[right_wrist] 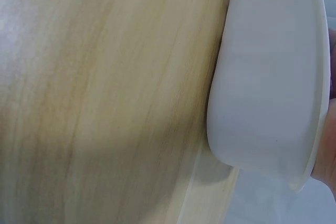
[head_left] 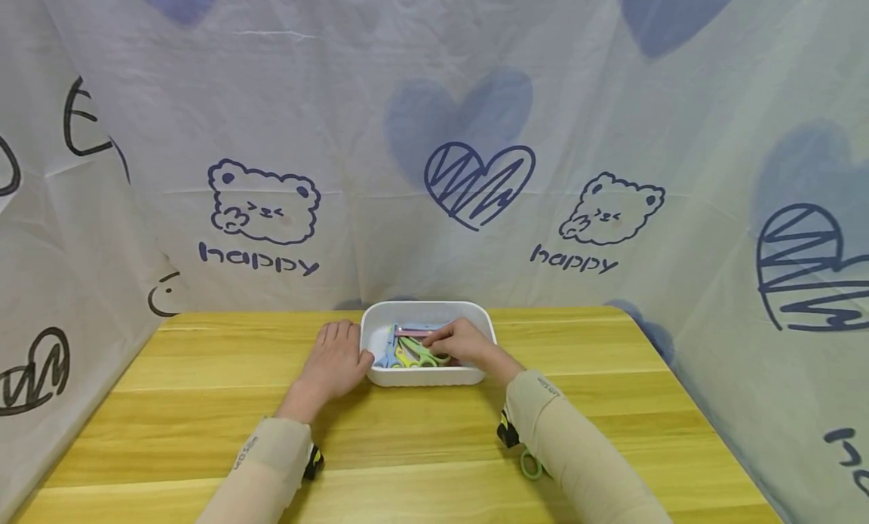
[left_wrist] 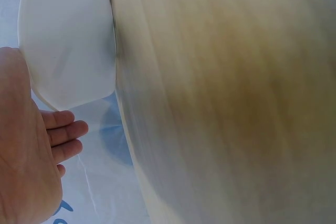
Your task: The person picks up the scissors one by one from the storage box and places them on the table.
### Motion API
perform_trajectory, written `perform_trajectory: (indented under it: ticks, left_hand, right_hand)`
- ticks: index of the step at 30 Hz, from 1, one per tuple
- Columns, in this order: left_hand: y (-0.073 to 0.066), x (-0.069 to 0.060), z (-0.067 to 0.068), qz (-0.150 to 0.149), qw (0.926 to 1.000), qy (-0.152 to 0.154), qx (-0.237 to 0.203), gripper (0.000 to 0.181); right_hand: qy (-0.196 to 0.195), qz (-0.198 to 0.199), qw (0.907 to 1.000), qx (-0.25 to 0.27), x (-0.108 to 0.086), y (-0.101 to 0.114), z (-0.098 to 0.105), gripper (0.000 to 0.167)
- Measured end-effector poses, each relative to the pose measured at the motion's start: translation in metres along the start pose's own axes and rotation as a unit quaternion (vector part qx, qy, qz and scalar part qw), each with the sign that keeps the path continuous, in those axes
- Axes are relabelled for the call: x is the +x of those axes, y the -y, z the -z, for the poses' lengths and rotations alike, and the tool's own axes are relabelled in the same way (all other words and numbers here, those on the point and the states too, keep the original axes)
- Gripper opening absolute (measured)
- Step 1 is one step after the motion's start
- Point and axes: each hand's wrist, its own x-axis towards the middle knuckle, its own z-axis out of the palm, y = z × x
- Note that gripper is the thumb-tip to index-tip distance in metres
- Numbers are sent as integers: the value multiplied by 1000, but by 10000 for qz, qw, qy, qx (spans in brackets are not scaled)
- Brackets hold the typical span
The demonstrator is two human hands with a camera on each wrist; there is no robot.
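Note:
A white bin stands at the table's back edge, holding green-handled scissors, blue scissors, a yellow item and a pink item. My left hand rests at the bin's left end, thumb at the rim; the left wrist view shows this palm beside the bin wall, fingers loosely extended. My right hand reaches in over the right side, its fingertips at the green scissors; whether it grips them is unclear. In the right wrist view the bin hides most of this hand.
A green ring-shaped handle lies on the wooden table beside the right forearm, partly covered by the sleeve. Behind the bin and table hangs a pale cloth printed with hearts and bears.

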Motion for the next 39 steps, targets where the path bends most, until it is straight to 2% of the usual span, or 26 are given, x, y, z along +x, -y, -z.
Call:
perform_trajectory:
  ticks: [5,15,27,31,39]
  left_hand:
    - [2,1,-2,-9,10000,39,16,44]
    - [1,0,-2,-48,9999,-58,-77,43]
    - [2,1,-3,-89,9999,-82,-39,45]
    - [1,1,-4,-103,9998,-116,-85,46]
    - [5,1,-7,-62,9999,-95,-60,46]
  right_hand:
    - [-16,-2,9999,107,0,-1,1,21]
    - [11,156,9998,-75,0,0,2,22]
    - [-76,363,9991,190,-3,3,3,24]
    - [-244,409,9986,232,-4,4,4,24]
    - [-786,802,9929,382,-10,10,7,26]
